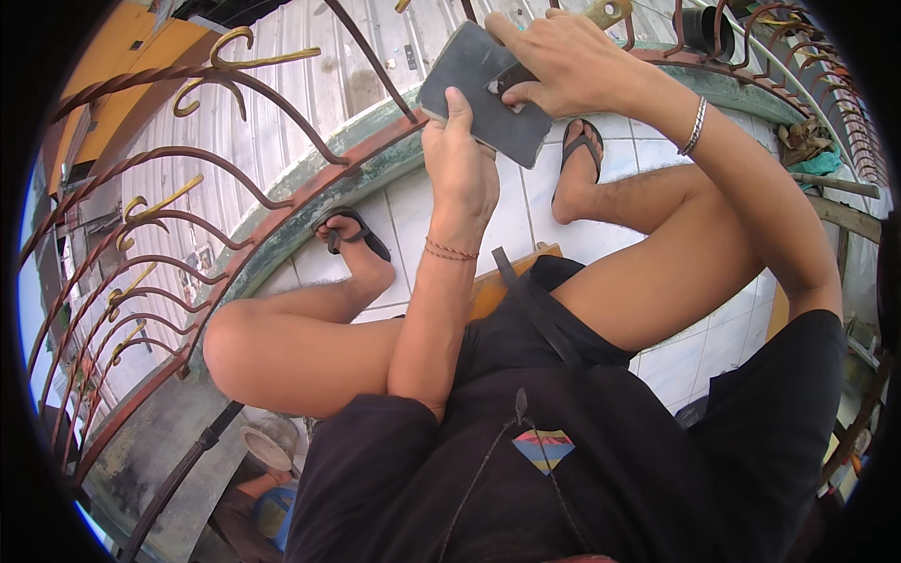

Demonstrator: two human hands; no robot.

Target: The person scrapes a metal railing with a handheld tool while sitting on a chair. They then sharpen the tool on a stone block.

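Note:
My left hand [460, 159] grips the lower left edge of a flat, dark grey rectangular slab [474, 94], with its thumb lying on the face and the fingers behind. The slab is tilted and held up above the tiled floor. At its right side my right hand [568, 61] is closed, thumb and fingers pinching a small dark piece [511, 80] against or just over the slab's face. A light spot shows near the thumb tip. Most of that small piece is hidden by the fingers, so its kind cannot be made out.
My legs are bent apart, feet in black flip-flops [582, 141] on white tiles [507, 202]. A curved railing [300, 192] of brown twisted bars runs ahead and left, above a corrugated roof [282, 103]. Bamboo poles [845, 216] and a teal cloth [824, 164] lie at right.

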